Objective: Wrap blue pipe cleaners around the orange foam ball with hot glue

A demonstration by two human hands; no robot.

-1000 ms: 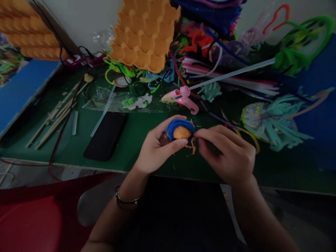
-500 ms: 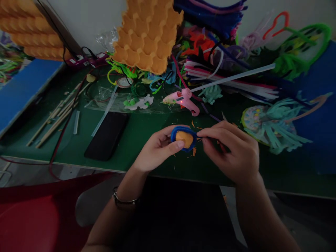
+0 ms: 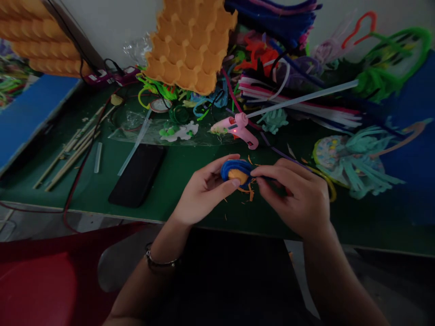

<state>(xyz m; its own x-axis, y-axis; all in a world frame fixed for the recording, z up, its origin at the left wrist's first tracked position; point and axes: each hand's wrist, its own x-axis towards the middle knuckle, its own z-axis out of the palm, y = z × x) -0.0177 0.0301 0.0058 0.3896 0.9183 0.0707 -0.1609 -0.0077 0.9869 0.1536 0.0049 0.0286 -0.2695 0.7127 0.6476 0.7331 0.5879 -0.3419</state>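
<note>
My left hand (image 3: 200, 194) is closed around a small orange egg-carton cup (image 3: 238, 175), thumb on its front. A blue pipe cleaner (image 3: 234, 166) is wrapped about the cup in a thick band. At the band's right side, my right hand (image 3: 299, 194) pinches the dark blue pipe cleaner end between thumb and forefinger. Part of that end is hidden by the fingers. Behind both hands lies a pink glue gun (image 3: 242, 124) with a lit red light and a long clear glue stick in it. Orange carton scraps (image 3: 251, 194) are scattered beneath the hands.
A black phone (image 3: 137, 175) and wooden sticks (image 3: 74, 147) lie on the left. An orange egg tray (image 3: 190, 45) leans over heaped pipe cleaners (image 3: 299, 104) at the back. To the right is a round piece with teal strands (image 3: 360, 158). A red chair (image 3: 37, 280) stands lower left.
The blue-wrapped cup has tilted, so more of the band's upper side shows. My right hand has shifted slightly left and down. A yellow curved strip now shows beside it.
</note>
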